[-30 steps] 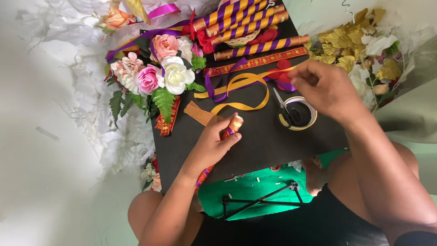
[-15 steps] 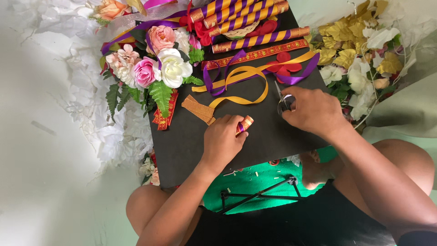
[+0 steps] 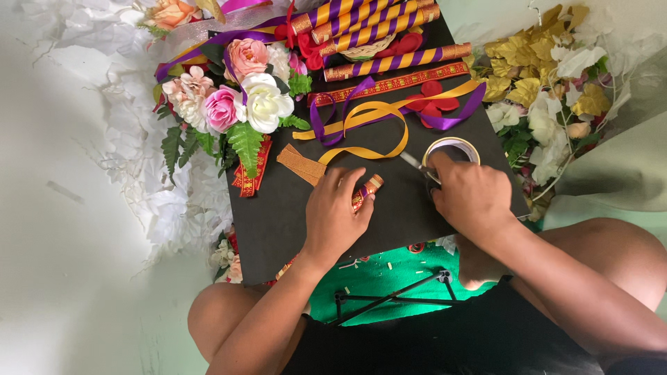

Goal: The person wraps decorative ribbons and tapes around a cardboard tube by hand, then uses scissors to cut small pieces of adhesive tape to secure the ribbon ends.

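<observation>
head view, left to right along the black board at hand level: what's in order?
White paper leaves → green fern leaf → tan ribbon piece → left hand pressing a red-gold ribbon strip → right hand at the tape roll → gold and white flowers.

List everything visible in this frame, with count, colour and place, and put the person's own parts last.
Board: one, black, on the lap.
Striped rolls: several, purple and gold, top of the board.
Small roll: one, red and gold, under the left fingers.
Ribbons: several, yellow and purple, looped mid-board.
Trim strip: one, orange-brown, left of the ribbons.
Tape roll: one, pale ring, by the right hand.
Scissors: one pair, metal tips showing, in the right hand.
Flower bunch: one, pink and white with green leaves, upper left.
Leaf pile: one, gold and white, upper right.
Left hand: pressing on the small roll.
Right hand: closed on the scissors.
</observation>
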